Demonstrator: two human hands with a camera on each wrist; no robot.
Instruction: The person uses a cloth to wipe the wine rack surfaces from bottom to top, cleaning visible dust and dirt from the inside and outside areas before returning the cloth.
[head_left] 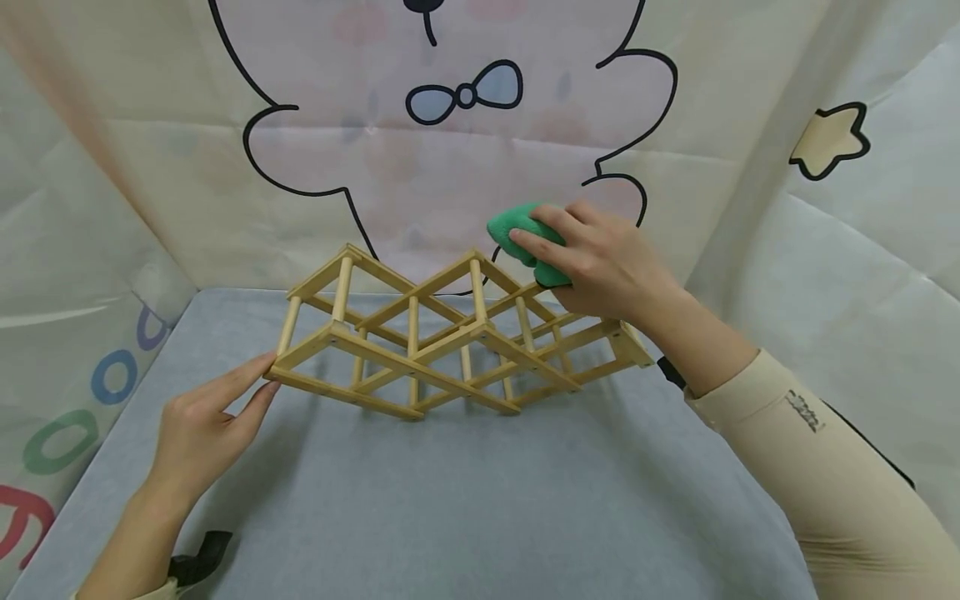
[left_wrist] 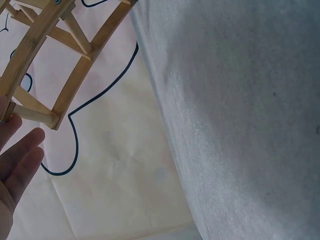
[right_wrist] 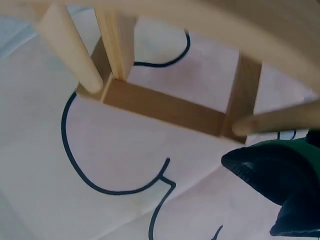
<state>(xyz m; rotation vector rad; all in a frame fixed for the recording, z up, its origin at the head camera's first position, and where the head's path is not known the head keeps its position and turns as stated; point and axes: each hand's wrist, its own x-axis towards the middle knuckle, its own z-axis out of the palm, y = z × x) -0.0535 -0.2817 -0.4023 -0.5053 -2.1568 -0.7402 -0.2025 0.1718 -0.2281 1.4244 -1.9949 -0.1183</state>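
A folding wooden lattice rack (head_left: 390,360), made of crossed slats joined by round dowels, spans the middle of the head view, tilted. At its left end my left hand (head_left: 202,429) pinches the lower corner between thumb and fingers; the left wrist view shows fingertips at the slat end beside a dowel (left_wrist: 35,114). My right hand (head_left: 611,262) grips a bunched green cloth (head_left: 517,227) over the rack's upper right side. In the right wrist view the cloth (right_wrist: 265,167) appears dark, close below a dowel. The palm side of the right hand is hidden.
Beneath the rack lies a table with a grey-blue cover (head_left: 480,500). Printed fabric walls (head_left: 180,167) stand close behind it and at both sides. A black strap (head_left: 201,558) is at the left wrist.
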